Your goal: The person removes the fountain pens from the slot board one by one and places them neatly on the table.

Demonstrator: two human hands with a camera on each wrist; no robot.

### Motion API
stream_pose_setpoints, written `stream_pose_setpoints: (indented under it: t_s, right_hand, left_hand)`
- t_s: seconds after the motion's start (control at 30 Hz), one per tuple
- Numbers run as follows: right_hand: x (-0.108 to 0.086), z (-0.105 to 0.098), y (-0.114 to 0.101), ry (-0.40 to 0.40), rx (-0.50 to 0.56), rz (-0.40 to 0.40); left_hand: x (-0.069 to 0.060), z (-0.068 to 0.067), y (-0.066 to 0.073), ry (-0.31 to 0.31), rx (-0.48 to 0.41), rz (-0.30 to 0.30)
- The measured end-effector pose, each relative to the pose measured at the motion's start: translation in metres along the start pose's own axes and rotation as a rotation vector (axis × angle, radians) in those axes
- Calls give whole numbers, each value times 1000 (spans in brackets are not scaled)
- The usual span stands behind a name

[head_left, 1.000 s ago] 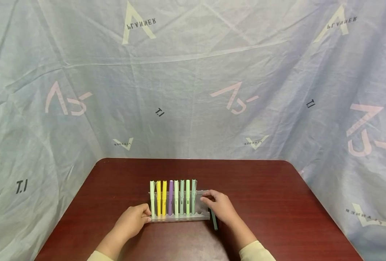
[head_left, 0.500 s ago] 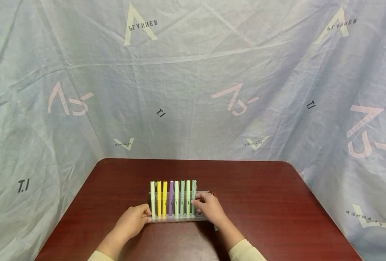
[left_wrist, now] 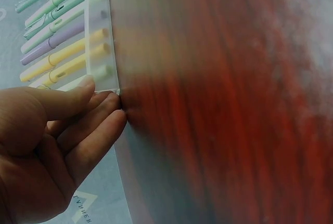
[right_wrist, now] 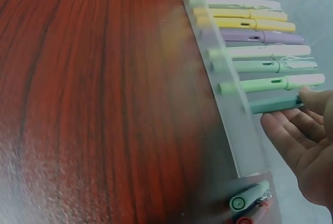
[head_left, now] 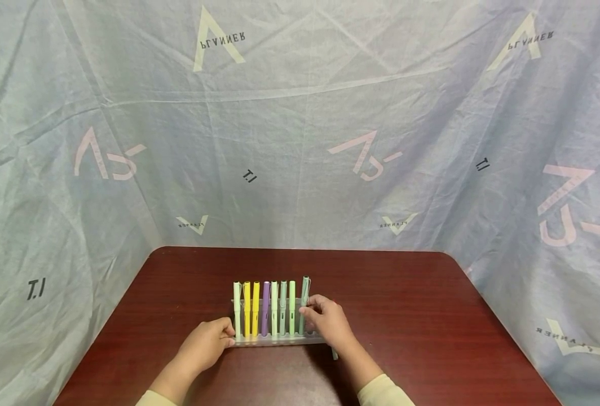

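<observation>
A clear pen stand (head_left: pixel 279 340) holds a row of upright pens: a pale green pen (head_left: pixel 237 310) at the left end, two yellow ones, a purple pen (head_left: pixel 265 310), then several green ones. My left hand (head_left: pixel 206 341) grips the stand's left end, with the thumb (left_wrist: pixel 78 93) on its edge. Between thumb and fingers, my right hand (head_left: pixel 331 324) pinches the rightmost grey-green pen (head_left: pixel 305 287). That pen leans slightly right and its cap stands above the others. In the right wrist view its lower end (right_wrist: pixel 268 105) is still at the stand.
Beside the stand's right end lie a green pen (right_wrist: pixel 250 195) and a red pen (right_wrist: pixel 255 213), mostly hidden by my right hand in the head view. The dark red wooden table (head_left: pixel 406 310) is enclosed by grey printed cloth (head_left: pixel 300 141).
My right hand has moved left from the stand's right end to the rightmost grey-green pen and taken hold of it. The pen has risen a little and tilted right. My left hand stays put.
</observation>
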State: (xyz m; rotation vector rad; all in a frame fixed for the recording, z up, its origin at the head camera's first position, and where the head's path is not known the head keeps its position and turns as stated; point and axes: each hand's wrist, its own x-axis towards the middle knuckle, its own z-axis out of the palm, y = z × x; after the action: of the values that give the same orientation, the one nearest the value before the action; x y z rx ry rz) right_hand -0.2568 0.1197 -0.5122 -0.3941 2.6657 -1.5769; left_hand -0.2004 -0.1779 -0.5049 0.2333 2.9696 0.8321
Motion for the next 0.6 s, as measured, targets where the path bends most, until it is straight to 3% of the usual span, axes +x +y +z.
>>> stream_pose_setpoints:
  t_s: [0.13,0.3,0.43,0.6]
  right_hand:
    - [-2,-4,-3,11,71,19]
    - [-4,-10,1,-51,215,66]
    - [-8,-14,4,-80,236,78]
    - [-16,-25,-9,-85,262,81]
  left_hand:
    - [0,0,0,1,7,0]
    - [0,1,0,2,8,2]
    - [-1,0,2,10,6,5]
    - [-1,0,3,20,9,10]
